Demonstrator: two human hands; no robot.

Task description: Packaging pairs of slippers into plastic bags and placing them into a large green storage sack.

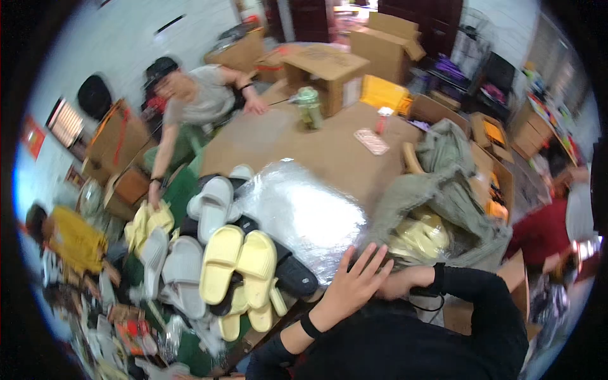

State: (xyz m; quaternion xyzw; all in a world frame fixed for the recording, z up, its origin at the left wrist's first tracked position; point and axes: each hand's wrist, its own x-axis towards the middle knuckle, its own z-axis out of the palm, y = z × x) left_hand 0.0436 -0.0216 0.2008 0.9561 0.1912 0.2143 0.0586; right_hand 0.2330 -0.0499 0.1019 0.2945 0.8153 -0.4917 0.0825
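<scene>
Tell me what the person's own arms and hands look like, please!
Long black fabric sleeves, the left one stopping before the wrist. A narrow black band circles that wrist. The left hand and right hand wear no gloves.

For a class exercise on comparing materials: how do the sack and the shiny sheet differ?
The sack is dull grey-green; the sheet is silvery and reflects bright light.
The sack is rumpled, gaping around pale yellow items; the sheet lies fairly flat.
The sack lies to the right; the sheet is nearer the middle.
Both are close to the left hand.
</scene>
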